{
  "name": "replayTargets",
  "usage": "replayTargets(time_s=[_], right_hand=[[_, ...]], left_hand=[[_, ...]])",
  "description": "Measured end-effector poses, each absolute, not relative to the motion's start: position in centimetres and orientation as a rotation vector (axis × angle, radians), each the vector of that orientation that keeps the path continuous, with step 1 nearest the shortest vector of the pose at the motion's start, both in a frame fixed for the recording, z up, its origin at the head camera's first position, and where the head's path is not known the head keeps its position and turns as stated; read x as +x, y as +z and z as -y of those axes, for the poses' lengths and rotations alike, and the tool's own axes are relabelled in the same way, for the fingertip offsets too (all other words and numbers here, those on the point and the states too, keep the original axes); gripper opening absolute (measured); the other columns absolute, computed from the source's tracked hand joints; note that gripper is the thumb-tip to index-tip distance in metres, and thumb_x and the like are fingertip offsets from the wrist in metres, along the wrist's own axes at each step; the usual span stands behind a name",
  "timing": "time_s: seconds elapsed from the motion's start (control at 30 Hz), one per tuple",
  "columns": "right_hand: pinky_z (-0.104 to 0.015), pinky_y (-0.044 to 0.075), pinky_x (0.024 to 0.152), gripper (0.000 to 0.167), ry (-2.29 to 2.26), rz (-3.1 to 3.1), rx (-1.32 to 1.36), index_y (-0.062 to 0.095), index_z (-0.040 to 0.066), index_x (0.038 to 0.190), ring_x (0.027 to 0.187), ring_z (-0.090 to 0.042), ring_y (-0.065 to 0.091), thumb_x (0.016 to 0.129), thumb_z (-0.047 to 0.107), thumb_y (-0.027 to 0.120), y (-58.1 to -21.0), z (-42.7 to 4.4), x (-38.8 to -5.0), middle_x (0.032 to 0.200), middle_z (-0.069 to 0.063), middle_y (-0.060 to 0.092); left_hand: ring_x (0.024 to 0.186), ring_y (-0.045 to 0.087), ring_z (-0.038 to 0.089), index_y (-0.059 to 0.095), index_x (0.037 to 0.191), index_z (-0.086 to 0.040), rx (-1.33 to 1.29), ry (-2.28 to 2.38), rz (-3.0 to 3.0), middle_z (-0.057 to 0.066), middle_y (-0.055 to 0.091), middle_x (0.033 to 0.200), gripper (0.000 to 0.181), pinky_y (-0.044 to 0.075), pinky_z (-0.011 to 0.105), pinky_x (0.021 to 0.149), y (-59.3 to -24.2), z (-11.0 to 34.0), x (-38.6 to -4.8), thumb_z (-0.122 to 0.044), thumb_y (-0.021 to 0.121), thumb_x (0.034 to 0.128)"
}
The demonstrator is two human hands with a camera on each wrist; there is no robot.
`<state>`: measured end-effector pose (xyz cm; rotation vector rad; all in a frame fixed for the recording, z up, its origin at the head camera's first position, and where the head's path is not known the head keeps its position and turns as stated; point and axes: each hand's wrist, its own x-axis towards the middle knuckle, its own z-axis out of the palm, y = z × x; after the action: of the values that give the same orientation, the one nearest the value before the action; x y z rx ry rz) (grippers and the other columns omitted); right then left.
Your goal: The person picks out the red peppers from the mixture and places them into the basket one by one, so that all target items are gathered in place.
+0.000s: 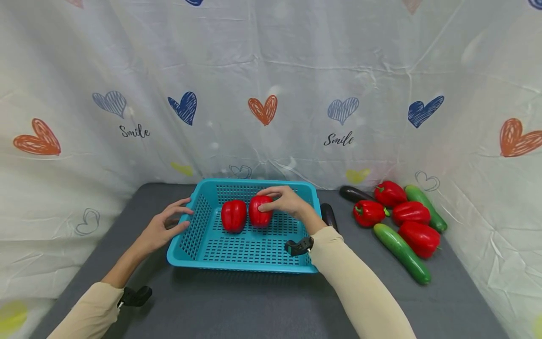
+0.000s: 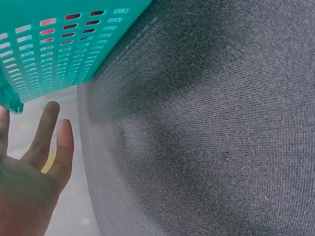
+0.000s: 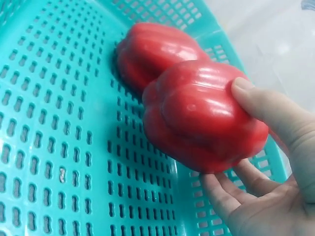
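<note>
My right hand (image 1: pixel 285 201) grips a red bell pepper (image 1: pixel 260 212) inside the blue plastic basket (image 1: pixel 237 266). In the right wrist view the thumb lies on one side of this bell pepper (image 3: pixel 206 113) and the fingers curl beneath the other. Beside it in the basket sits a second red bell pepper (image 1: pixel 234 216), partly behind the held one in the right wrist view. My left hand (image 1: pixel 163 227) is at the basket's left rim with its fingers spread. Seen from the left wrist, those fingers are extended near the basket's perforated side (image 2: pixel 54 54), holding nothing.
Right of the basket lie several red bell peppers (image 1: pixel 410 213), a cucumber (image 1: pixel 402 253) in front and another cucumber (image 1: pixel 425 207) behind. One eggplant (image 1: pixel 355 193) lies at the back, another eggplant (image 1: pixel 328 215) against the basket's right side. A white curtain (image 1: pixel 296 61) hangs behind the grey tabletop (image 1: pixel 254 306).
</note>
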<state>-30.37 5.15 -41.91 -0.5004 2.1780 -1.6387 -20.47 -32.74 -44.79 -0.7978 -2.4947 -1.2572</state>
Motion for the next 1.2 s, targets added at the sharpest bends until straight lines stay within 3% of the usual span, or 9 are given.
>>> replayTargets(time_s=[0.23, 0.47, 0.67, 0.8, 0.97, 1.2], right_hand=[[-0.054, 0.052, 0.091, 0.045, -1.627, -2.181, -0.421, 0.071, 0.01, 0.127, 0.121, -0.034, 0.052, 0.084, 0.012, 0.084, -42.4, -4.9, -30.5, 0.126, -0.014, 0.061], [-0.052, 0.054, 0.089, 0.044, -1.596, -2.212, -0.401, 0.072, 0.01, 0.126, 0.12, -0.035, 0.053, 0.083, 0.013, 0.085, -42.5, -4.6, -30.5, 0.126, -0.014, 0.062], [-0.051, 0.055, 0.088, 0.041, -1.602, -2.222, -0.392, 0.072, 0.007, 0.124, 0.118, -0.035, 0.053, 0.085, 0.009, 0.083, -42.5, -4.1, -30.5, 0.124, -0.015, 0.061], [-0.051, 0.055, 0.088, 0.04, -1.617, -2.216, -0.34, 0.073, 0.008, 0.122, 0.116, -0.035, 0.055, 0.084, 0.008, 0.084, -42.4, -3.9, -30.3, 0.122, -0.015, 0.063], [-0.05, 0.055, 0.089, 0.038, -1.623, -2.218, -0.298, 0.074, 0.007, 0.12, 0.113, -0.034, 0.058, 0.084, 0.007, 0.085, -42.7, -3.8, -30.3, 0.119, -0.015, 0.064], [-0.046, 0.056, 0.086, 0.039, -1.609, -2.236, -0.308, 0.073, 0.006, 0.121, 0.109, -0.033, 0.059, 0.084, 0.008, 0.085, -42.8, -3.5, -30.3, 0.118, -0.016, 0.064]], left_hand=[[0.121, 0.055, 0.036, 0.062, 0.127, 0.002, -0.775, -1.254, 2.514, 0.022, 0.038, 0.155, 0.033, 0.046, 0.02, 0.09, -44.7, 32.7, -20.4, 0.008, 0.066, 0.0949], [0.123, 0.054, 0.019, 0.062, 0.128, 0.001, -0.763, -1.269, 2.521, 0.021, 0.038, 0.155, 0.032, 0.046, 0.021, 0.091, -44.5, 32.6, -20.3, 0.006, 0.065, 0.0964], [0.114, 0.059, 0.046, 0.061, 0.128, 0.002, -0.764, -1.286, 2.525, 0.022, 0.036, 0.155, 0.032, 0.05, 0.029, 0.089, -44.5, 32.6, -20.3, 0.007, 0.064, 0.0964], [0.112, 0.059, 0.05, 0.06, 0.128, 0.003, -0.769, -1.289, 2.527, 0.024, 0.035, 0.156, 0.033, 0.052, 0.033, 0.089, -44.6, 32.6, -20.4, 0.007, 0.064, 0.0963], [0.111, 0.061, 0.043, 0.061, 0.129, 0.003, -0.786, -1.284, 2.514, 0.025, 0.036, 0.155, 0.033, 0.051, 0.03, 0.088, -44.8, 32.6, -20.4, 0.007, 0.065, 0.0958], [0.126, 0.049, 0.005, 0.061, 0.129, 0.002, -0.79, -1.309, 2.503, 0.024, 0.035, 0.155, 0.032, 0.049, 0.027, 0.089, -44.9, 32.7, -20.4, 0.007, 0.063, 0.0972]])
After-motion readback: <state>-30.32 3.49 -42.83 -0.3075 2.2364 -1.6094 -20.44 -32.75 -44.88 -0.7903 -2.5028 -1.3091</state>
